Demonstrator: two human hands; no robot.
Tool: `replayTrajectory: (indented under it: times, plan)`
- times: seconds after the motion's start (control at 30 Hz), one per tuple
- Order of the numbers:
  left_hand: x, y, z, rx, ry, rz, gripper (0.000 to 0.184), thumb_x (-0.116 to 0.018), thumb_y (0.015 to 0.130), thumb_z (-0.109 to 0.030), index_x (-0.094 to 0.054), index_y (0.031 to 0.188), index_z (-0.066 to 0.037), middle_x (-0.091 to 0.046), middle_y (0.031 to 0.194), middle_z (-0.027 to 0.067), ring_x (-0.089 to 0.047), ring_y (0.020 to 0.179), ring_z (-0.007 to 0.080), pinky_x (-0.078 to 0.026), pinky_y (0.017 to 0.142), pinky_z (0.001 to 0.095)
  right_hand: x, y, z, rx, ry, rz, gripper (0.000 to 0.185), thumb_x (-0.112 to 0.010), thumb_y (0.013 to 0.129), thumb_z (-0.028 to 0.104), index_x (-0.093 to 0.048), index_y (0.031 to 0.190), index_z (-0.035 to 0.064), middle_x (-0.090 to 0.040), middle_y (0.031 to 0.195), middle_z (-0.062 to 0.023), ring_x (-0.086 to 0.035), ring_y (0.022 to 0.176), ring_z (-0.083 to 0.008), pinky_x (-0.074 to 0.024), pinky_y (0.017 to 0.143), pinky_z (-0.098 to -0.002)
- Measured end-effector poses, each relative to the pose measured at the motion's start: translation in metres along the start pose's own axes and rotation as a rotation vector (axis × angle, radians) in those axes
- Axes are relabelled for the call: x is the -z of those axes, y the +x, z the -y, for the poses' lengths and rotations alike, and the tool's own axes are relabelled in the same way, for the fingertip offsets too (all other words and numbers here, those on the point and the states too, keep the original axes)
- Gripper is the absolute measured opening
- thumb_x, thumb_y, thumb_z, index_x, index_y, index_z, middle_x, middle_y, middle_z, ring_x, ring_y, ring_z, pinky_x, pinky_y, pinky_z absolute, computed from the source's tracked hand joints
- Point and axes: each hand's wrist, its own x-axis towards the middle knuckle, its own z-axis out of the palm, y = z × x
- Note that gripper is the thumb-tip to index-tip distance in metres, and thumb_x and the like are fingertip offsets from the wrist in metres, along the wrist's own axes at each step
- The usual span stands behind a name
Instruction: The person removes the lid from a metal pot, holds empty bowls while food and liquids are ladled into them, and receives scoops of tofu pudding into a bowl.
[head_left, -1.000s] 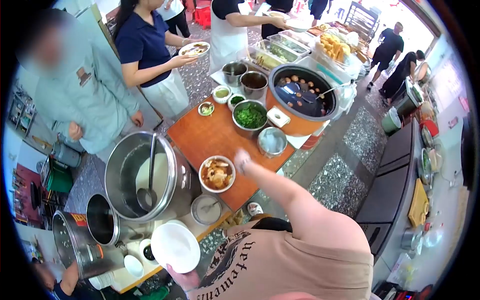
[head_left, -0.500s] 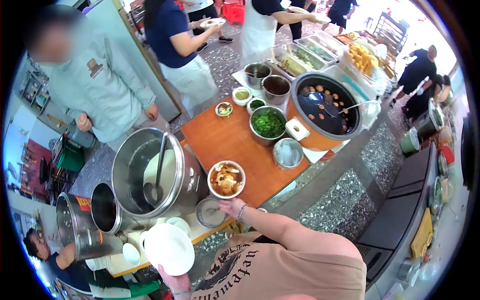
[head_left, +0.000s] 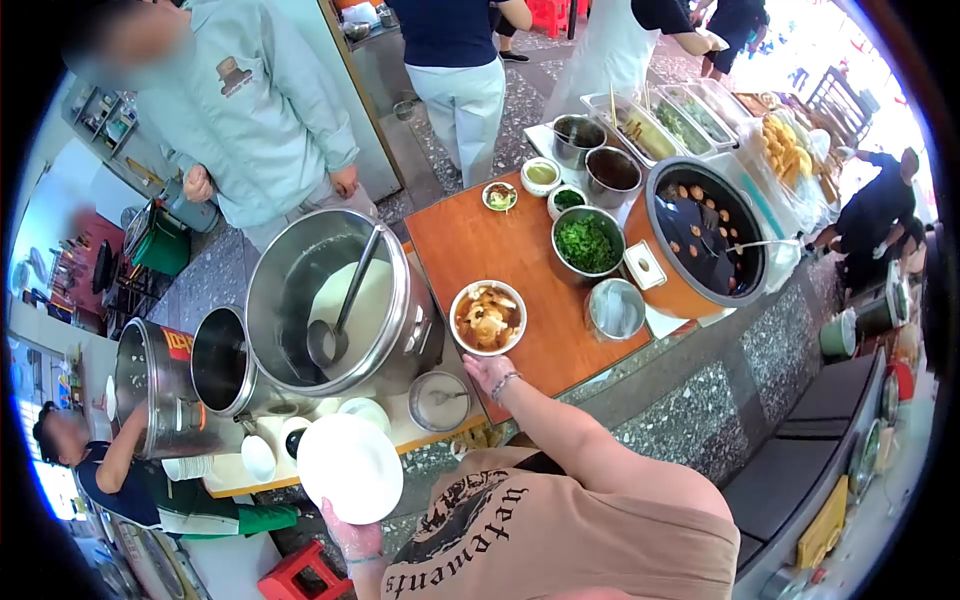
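My left hand (head_left: 352,535) grips the edge of a round white plate (head_left: 352,470) at the lower left. My right hand (head_left: 488,376), with a bracelet at the wrist, reaches over the table's edge with its fingers stretched out. Its fingertips are at the near side of a white bowl (head_left: 487,317) of brown broth with pale, soft pieces. Whether they touch the bowl, I cannot tell. Left of this hand stands a small metal container (head_left: 439,401) of whitish liquid. A ladle (head_left: 345,310) leans in the large steel pot (head_left: 404,330) of white liquid.
The orange table (head_left: 440,240) also bears a pot of chopped greens (head_left: 588,245), small sauce bowls and a dark-liquid cooker (head_left: 705,235) with eggs. More steel pots (head_left: 223,361) stand left. One person (head_left: 270,100) stands behind the large pot; another (head_left: 115,460) is at lower left.
My view has turned, so the table and pots sit further right and higher. My left hand still holds the plate; my right hand stays by the bowl. A person in dark blue turned away.
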Motion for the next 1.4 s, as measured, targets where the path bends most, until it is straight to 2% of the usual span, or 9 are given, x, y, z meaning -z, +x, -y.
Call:
replayTrajectory:
  times: [0.2,0.5,0.7,0.87,0.93,1.03,1.1,1.27,1.4]
  plan:
    - [-0.002,-0.004,0.019,-0.037,-0.024,0.039,0.059,-0.032,0.093,-0.044,-0.025,0.140,-0.009,-0.039,0.137,0.0132,-0.042,0.124,0.0312,-0.036,0.102,0.0458,-0.026,0.005,0.038,0.053,-0.127,-0.034,0.032,-0.037,0.096,0.010,-0.040,0.127,0.0034,-0.051,0.123,-0.0133,-0.052,0.114,-0.0290,-0.0515,0.087,-0.0345]
    - [-0.029,-0.011,0.043,-0.025,-0.051,-0.028,0.061,-0.033,0.092,-0.045,-0.025,0.141,-0.009,-0.038,0.139,0.0132,-0.040,0.125,0.0321,-0.034,0.103,0.0478,0.004,0.087,0.093,0.020,-0.328,0.100,0.038,-0.043,0.094,0.022,-0.042,0.128,0.0062,-0.052,0.125,-0.0135,-0.054,0.111,-0.0261,-0.0495,0.087,-0.0377]
    - [-0.045,-0.014,0.061,-0.009,-0.104,-0.116,0.061,-0.032,0.093,-0.045,-0.026,0.141,-0.008,-0.038,0.139,0.0129,-0.039,0.126,0.0323,-0.032,0.104,0.0483,0.077,0.170,0.118,0.939,-0.978,0.984,0.030,-0.041,0.095,0.019,-0.052,0.121,0.0097,-0.059,0.115,-0.0120,-0.057,0.104,-0.0245,-0.0506,0.084,-0.0354]
    - [-0.049,-0.013,0.075,0.000,-0.141,-0.108,0.060,-0.031,0.093,-0.044,-0.027,0.140,-0.006,-0.039,0.139,0.0124,-0.039,0.126,0.0300,-0.032,0.104,0.0461,0.049,0.135,0.160,0.131,-0.865,0.246,0.028,-0.035,0.094,0.017,-0.053,0.115,0.0119,-0.054,0.121,-0.0128,-0.053,0.111,-0.0242,-0.0397,0.098,-0.0361]
    - [-0.058,-0.015,0.078,-0.022,-0.128,-0.141,0.060,-0.031,0.093,-0.043,-0.027,0.140,-0.006,-0.039,0.139,0.0125,-0.039,0.126,0.0295,-0.032,0.105,0.0454,0.039,0.126,0.172,0.156,-0.397,0.001,0.026,-0.038,0.091,0.008,-0.050,0.115,0.0085,-0.056,0.116,-0.0120,-0.053,0.109,-0.0222,-0.0408,0.097,-0.0347]
    - [-0.055,-0.016,0.083,-0.046,-0.156,-0.141,0.058,-0.030,0.094,-0.042,-0.027,0.140,-0.005,-0.038,0.139,0.0134,-0.039,0.126,0.0298,-0.031,0.105,0.0440,0.029,0.095,0.161,0.801,-0.949,-0.139,0.040,-0.041,0.082,-0.003,-0.049,0.121,0.0037,-0.055,0.110,-0.0093,-0.051,0.100,-0.0205,-0.0407,0.090,-0.0337]
    - [-0.059,-0.015,0.085,-0.063,-0.187,-0.172,0.057,-0.029,0.095,-0.040,-0.026,0.140,-0.005,-0.038,0.139,0.0136,-0.039,0.126,0.0300,-0.032,0.105,0.0437,-0.021,0.023,0.164,0.794,-1.143,-0.257,0.045,-0.043,0.083,-0.007,-0.043,0.127,0.0000,-0.054,0.120,-0.0124,-0.051,0.110,-0.0232,-0.0396,0.096,-0.0334]
    - [-0.043,-0.013,0.084,-0.089,-0.238,-0.138,0.060,-0.030,0.094,-0.045,-0.027,0.140,-0.007,-0.038,0.139,0.0130,-0.040,0.125,0.0308,-0.034,0.104,0.0449,-0.093,-0.024,0.152,1.548,-1.480,0.412,0.027,-0.056,0.084,0.009,-0.060,0.111,0.0052,-0.058,0.116,-0.0166,-0.053,0.109,-0.0294,-0.0415,0.094,-0.0377]
    - [-0.030,-0.002,0.070,-0.112,-0.242,-0.212,0.055,-0.028,0.097,-0.040,-0.026,0.139,-0.003,-0.039,0.137,0.0145,-0.042,0.124,0.0277,-0.037,0.102,0.0403,-0.201,-0.072,0.113,1.611,-1.865,0.760,0.025,-0.053,0.088,0.025,-0.066,0.100,0.0079,-0.057,0.119,-0.0106,-0.051,0.113,-0.0302,-0.0401,0.095,-0.0380]
